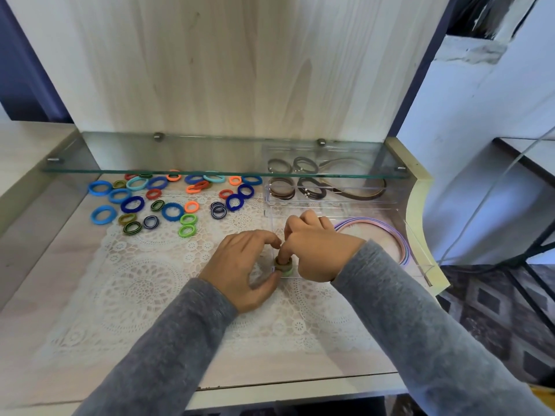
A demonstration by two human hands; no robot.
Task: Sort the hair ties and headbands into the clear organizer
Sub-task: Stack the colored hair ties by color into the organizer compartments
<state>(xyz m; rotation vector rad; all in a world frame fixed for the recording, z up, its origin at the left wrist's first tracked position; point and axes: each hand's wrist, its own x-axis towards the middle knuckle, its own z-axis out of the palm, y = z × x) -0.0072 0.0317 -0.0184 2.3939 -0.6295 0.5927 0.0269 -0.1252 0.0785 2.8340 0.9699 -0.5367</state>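
Poking up from the lace mat [144, 283] at the middle of the desk [45, 295] is a short stack of olive hair ties [283, 264], with a green hair tie [288, 272] peeping out at its 5 o'clock edge. The stack sits right against the near-left corner of the clear organizer [419, 244]. The right hand [315, 250] comes in from 4 o'clock with one finger pushed down through the stack's hole, and its other fingers are bent above. The left hand [246, 265] comes in from 7 o'clock. Its thumb tip lies against the stack's 7 o'clock side and its fingers arch over toward the right hand, but I cannot tell whether it really pinches the ties. Both arms wear grey sleeves [168, 349].

At 2 o'clock, in the organizer's large front compartment, lie pastel headbands [402, 247]. The back compartments at 12 to 1 o'clock hold brown ties [280, 189], black ties [310, 190] and a dark headband [360, 195]. Toward 10 and 11 o'clock, well apart from the hands, loose hair ties [173, 211] in blue, orange, red, green and stripes are scattered over the mat. A glass shelf [210, 154] spans the back, above them.
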